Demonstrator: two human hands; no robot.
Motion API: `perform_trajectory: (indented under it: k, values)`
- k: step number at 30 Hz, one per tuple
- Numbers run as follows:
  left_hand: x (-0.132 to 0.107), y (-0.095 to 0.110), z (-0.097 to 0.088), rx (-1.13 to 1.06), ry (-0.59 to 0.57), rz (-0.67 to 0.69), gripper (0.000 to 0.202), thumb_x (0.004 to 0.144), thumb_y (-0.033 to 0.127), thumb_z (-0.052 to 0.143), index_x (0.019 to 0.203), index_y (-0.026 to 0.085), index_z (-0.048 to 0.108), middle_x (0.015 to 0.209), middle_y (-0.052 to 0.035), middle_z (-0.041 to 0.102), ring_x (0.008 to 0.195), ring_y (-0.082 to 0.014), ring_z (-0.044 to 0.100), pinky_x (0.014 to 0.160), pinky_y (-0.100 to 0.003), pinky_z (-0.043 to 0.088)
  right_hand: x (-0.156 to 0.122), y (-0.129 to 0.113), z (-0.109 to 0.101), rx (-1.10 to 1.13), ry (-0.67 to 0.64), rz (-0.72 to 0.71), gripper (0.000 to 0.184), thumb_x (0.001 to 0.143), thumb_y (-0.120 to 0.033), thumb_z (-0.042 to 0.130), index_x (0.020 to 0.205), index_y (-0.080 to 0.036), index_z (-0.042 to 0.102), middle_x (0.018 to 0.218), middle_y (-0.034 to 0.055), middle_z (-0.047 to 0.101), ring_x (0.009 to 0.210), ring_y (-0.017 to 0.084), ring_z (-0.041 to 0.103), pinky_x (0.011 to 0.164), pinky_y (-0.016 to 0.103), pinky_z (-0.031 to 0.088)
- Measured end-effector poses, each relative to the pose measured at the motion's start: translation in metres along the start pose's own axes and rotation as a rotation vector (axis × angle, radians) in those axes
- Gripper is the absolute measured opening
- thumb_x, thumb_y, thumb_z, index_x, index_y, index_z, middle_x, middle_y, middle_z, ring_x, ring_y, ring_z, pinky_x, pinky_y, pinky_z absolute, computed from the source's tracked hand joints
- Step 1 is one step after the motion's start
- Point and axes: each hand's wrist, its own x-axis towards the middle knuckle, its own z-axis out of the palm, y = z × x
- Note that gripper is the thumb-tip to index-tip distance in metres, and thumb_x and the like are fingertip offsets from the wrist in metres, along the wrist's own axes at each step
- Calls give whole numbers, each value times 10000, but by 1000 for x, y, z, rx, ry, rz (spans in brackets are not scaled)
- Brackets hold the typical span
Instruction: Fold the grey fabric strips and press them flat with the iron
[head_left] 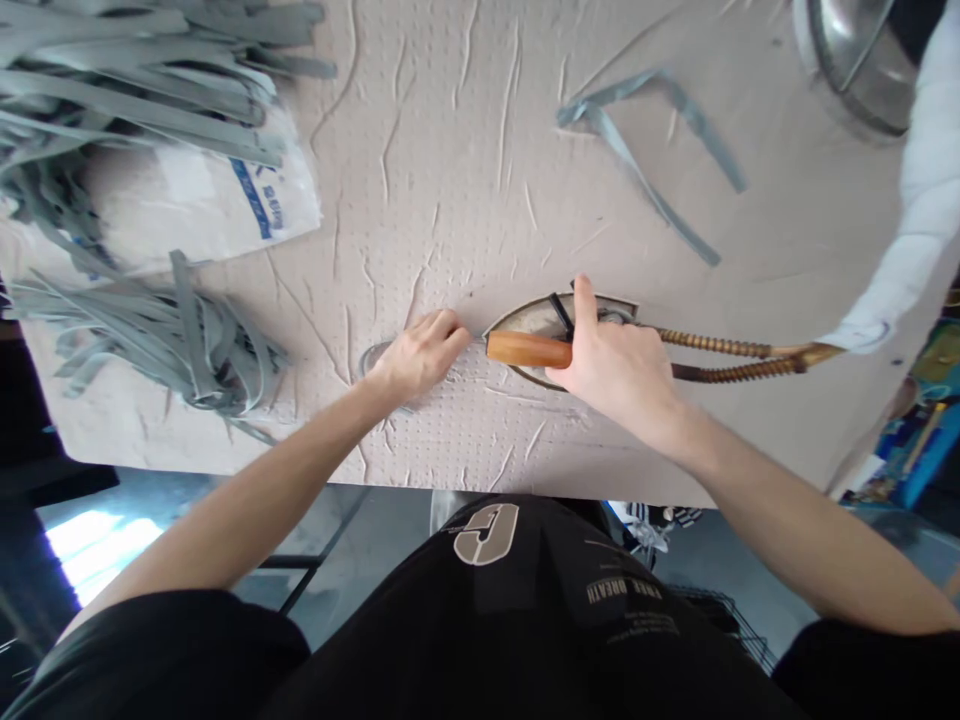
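1. Across the padded table cover, a steam iron sits near the middle of the view, flat on the cover, with its two coiled hoses trailing off to the right.
2. Two loose heaps of grey strips lie at the left, one partly on a white printed bag. A few more grey strips lie apart, above the iron. Nothing shows which strips have been pressed and which have not; none lies under the iron's visible edge.
3. The iron's long axis runs nearly level across the view, its narrow nose pointing left toward the left hand and its broad heel right. Its orange wooden handle runs the same way.
4. The right hand is wrapped around the handle, thumb raised beside a black strut.
5. The left hand rests just beyond the nose with its fingers curled, beside a round metal disc. Whether it holds anything, I cannot tell.
6. At the top right, a person's white sleeve reaches past a steel bowl.
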Motion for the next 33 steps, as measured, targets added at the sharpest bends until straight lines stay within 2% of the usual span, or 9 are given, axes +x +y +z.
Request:
perform_trajectory:
  k: [5, 10, 15, 21, 25, 29, 33]
  values:
    - [-9, -4, 1, 24, 29, 41, 289, 976, 96, 401, 964, 205, 669, 956, -84, 620, 849, -205, 589, 735, -362, 553, -2, -4, 2, 1, 30, 4, 1080, 938, -674, 447, 1628, 51, 40, 827, 197, 739, 656, 266, 661, 636, 337, 457]
    - [-15, -12, 7, -53, 80, 33, 286, 980, 120, 434, 1042, 232, 690, 1003, -75, 668, 867, -197, 624, 757, -367, 553, -2, -3, -2, -15, 0, 40, 1131, 904, -719, 486, 1619, 71, 104, 826, 225, 735, 680, 296, 678, 640, 361, 468]
    - [-16, -10, 13, -63, 194, 18, 210, 989, 149, 498, 982, 225, 693, 933, -57, 688, 820, -180, 627, 760, -346, 535, 3, -10, -5, -27, -24, 59, 1104, 892, -672, 544, 1623, 45, 132, 845, 225, 741, 717, 317, 696, 673, 385, 482]
    - [-20, -6, 13, -153, 308, -85, 153, 968, 141, 544, 923, 213, 671, 929, -57, 701, 840, -175, 629, 762, -325, 494, 10, -34, -9, 5, 5, 9, 1033, 918, -671, 492, 1609, 35, 189, 840, 207, 741, 739, 306, 699, 671, 356, 468]
    - [-25, -7, 12, -130, 335, -134, 148, 965, 156, 548, 877, 220, 648, 869, -42, 688, 805, -169, 615, 745, -321, 478, 11, -40, -16, 29, -3, -49, 926, 939, -541, 521, 1586, 54, 228, 863, 218, 742, 783, 313, 708, 674, 351, 467]
    - [-26, -7, 11, -131, 318, -223, 143, 950, 166, 562, 850, 228, 644, 841, -37, 680, 805, -170, 630, 752, -328, 509, 7, -27, -15, 43, -39, -89, 768, 938, -418, 529, 1531, 27, 331, 900, 214, 744, 825, 319, 715, 683, 355, 465]
    - [-26, -7, 8, -160, 349, -241, 102, 915, 153, 614, 856, 226, 653, 847, -43, 677, 808, -179, 636, 754, -339, 535, -4, 13, -2, 20, -72, 12, 712, 912, -468, 543, 1462, -37, 409, 850, 183, 737, 785, 320, 708, 640, 346, 432]
